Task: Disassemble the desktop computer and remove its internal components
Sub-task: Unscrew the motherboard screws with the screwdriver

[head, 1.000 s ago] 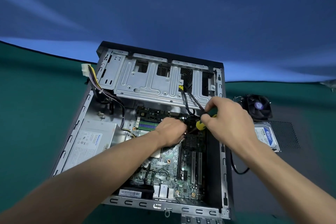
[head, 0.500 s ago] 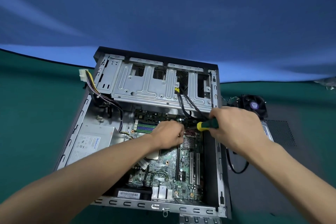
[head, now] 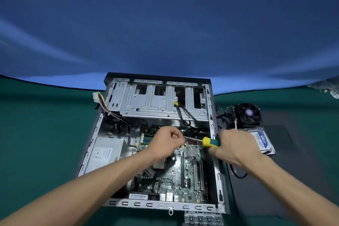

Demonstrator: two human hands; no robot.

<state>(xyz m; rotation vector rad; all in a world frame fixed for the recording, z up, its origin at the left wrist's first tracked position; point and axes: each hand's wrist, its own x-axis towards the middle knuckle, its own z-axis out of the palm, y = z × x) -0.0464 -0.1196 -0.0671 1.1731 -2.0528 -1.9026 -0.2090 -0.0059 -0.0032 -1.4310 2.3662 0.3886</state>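
An open desktop case (head: 213, 172) lies flat on the green table, with its motherboard (head: 185, 172) exposed. My right hand (head: 236, 146) grips the green and yellow handle of a screwdriver (head: 211, 142), whose shaft points left over the board. My left hand (head: 167, 143) hovers over the upper middle of the board with curled fingers pinching the shaft near its tip. The tip itself is hidden under that hand. A silver drive cage (head: 161, 102) spans the far end of the case, and a grey power supply (head: 104, 154) sits at the left.
To the right of the case, on the black side panel (head: 275, 180), lie a hard drive with a blue label (head: 262, 140) and a black cooler fan (head: 248, 113). A bundle of coloured wires with a white plug (head: 96, 98) hangs over the case's left wall. Black cables (head: 183, 115) drop from the cage.
The view has tilted up, so the case sits lower in the picture. My right hand has swung the screwdriver handle from upright to nearly level and slid right, beyond the case wall.
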